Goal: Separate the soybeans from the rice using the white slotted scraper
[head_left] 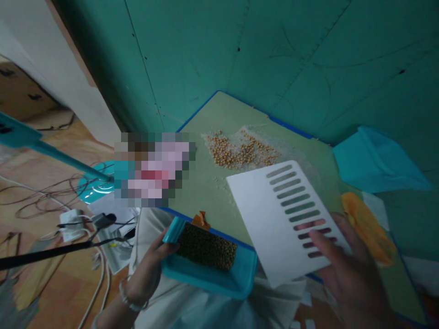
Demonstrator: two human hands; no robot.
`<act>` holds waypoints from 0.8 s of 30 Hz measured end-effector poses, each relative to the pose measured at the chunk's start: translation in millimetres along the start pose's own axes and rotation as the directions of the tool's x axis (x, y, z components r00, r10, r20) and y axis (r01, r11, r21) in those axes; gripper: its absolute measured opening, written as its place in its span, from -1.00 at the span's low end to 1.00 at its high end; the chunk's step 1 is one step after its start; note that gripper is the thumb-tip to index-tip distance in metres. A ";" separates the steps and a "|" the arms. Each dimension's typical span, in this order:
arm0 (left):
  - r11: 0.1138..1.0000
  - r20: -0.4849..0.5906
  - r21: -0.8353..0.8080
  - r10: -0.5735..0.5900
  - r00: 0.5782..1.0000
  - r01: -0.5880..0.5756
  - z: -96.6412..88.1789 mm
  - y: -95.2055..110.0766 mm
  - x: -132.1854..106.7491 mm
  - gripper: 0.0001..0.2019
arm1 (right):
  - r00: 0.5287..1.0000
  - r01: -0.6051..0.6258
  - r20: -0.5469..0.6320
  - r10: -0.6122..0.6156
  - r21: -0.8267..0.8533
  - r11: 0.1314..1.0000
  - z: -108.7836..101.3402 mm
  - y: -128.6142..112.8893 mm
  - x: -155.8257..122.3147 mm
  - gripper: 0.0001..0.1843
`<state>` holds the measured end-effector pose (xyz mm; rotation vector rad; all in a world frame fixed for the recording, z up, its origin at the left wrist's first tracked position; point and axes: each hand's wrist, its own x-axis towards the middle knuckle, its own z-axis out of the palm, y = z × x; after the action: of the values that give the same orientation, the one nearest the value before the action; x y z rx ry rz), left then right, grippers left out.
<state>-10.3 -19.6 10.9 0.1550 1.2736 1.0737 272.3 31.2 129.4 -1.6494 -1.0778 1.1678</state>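
My left hand (154, 260) grips the left end of a teal plastic container (212, 281), held just below the near edge of a small table. Inside the container lies a layer of small round beans or peas (206, 249). In my right hand (343, 256) is a flat white sheet with a row of long slots (252, 219), tilted above the right part of the table. The thumb presses on its slotted side. Beyond the sheet, a spread of tan round beans (240, 151) mixed with pale grains or powder lies on the green tabletop (212, 192).
A teal wall (240, 55) stands behind the table. At the right are a turquoise folded piece (373, 160) and an orange cloth-like item (366, 228). A pixelated pinkish patch covers the table's left edge. Cables and a white power adapter (72, 224) lie on the floor at left.
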 end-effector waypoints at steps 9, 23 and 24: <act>0.999 -0.073 0.021 -0.045 0.996 0.047 -8.2 -4.0 4.4 -0.78 | 0.952 0.124 0.298 -0.075 -0.149 0.981 50.4 -19.0 11.8 -0.80; 0.999 -0.006 0.004 -0.038 0.999 0.038 -6.4 -8.5 8.6 -0.44 | 0.981 0.159 -0.068 -0.184 -0.275 0.948 -11.4 -12.1 44.4 -0.79; 0.999 -0.002 0.000 -0.045 0.999 0.045 -6.2 -9.6 9.2 -0.42 | 0.976 0.161 -0.095 -0.197 -0.295 0.942 -15.1 -13.1 45.9 -0.79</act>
<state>-10.8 -21.0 -3.6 0.1250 1.2736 1.0357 293.7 76.3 133.4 -1.7722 -1.3350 0.8092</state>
